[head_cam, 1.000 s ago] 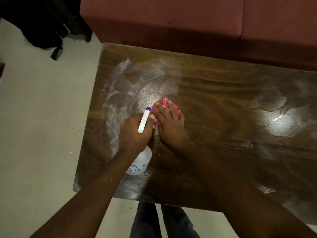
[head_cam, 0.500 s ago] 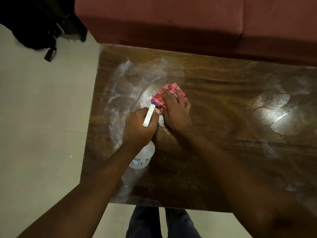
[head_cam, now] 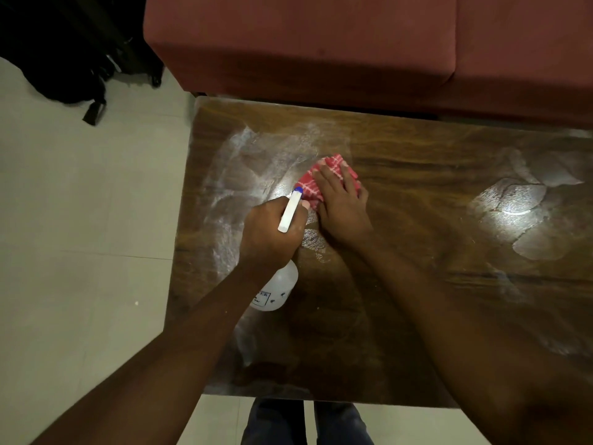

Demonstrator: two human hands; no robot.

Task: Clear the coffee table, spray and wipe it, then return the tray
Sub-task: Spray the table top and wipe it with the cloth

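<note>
1. The left grip (head_cam: pixel 269 239) is curled tight round the neck of the spray bottle (head_cam: pixel 276 292). Its fingers are wrapped under the spray head (head_cam: pixel 290 211), which is white with a blue tip and points away from the person, toward the cloth.
2. The bottle's clear, rounded body shows below the left wrist and carries a small printed label. Whether its base rests on the desk or hangs just above it cannot be told.
3. The right grip (head_cam: pixel 343 213) lies spread and flat, fingers straight and close together, pressing down on the cloth (head_cam: pixel 308 187).
4. The cloth is red with a white check and is bunched under the palm, so only its far and left edges show past the fingers. It lies on the left half of the desk, just beside the blue tip of the spray head.
5. The two grips sit close side by side, the left one nearer the person.
6. The desk (head_cam: pixel 417 300) is dark, glossy wood grain. Whitish wet smears (head_cam: pixel 244 175) cover its left part around and beyond the cloth. Further wet patches on the right side catch a bright glare (head_cam: pixel 513 207).
7. A reddish-brown sofa (head_cam: pixel 321 43) runs along the desk's far edge.
8. A black bag (head_cam: pixel 64 69) lies on the pale tiled floor (head_cam: pixel 80 220) at the far left.
9. The person's legs (head_cam: pixel 305 422), in dark trousers, show at the desk's near edge.
</note>
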